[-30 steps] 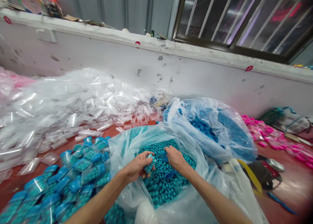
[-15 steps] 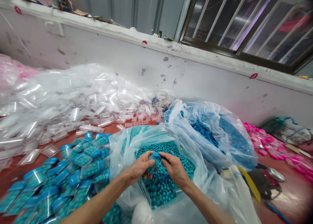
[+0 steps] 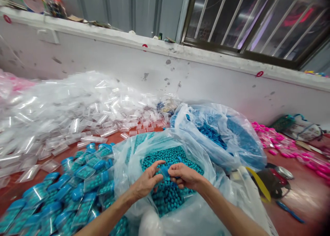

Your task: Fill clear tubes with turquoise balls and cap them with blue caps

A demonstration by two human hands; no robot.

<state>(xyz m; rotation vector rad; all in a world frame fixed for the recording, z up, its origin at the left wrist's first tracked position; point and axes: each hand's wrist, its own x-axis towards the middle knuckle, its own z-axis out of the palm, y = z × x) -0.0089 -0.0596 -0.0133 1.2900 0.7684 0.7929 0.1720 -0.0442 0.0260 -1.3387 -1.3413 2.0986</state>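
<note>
Over the open bag of teal beads, my two hands meet around a small clear container with a blue cap. My left hand grips it between thumb and fingers, which curl round its left side. Coming in from the right, my right hand pinches at the cap, its fingers bent inward. Motion blur and the fingers hide much of the container, so its contents cannot be made out. Filled clear containers with blue caps lie heaped to the left of the bag.
Empty clear containers form a large pile at the back left. Behind the bead bag, a clear bag holds blue caps. Pink pieces lie at the right, near a yellow strip and a blue tool. A wall stands behind.
My right hand has turned and its fingers have curled in at the cap. My left hand still grips the container. The whole view has shifted slightly.
</note>
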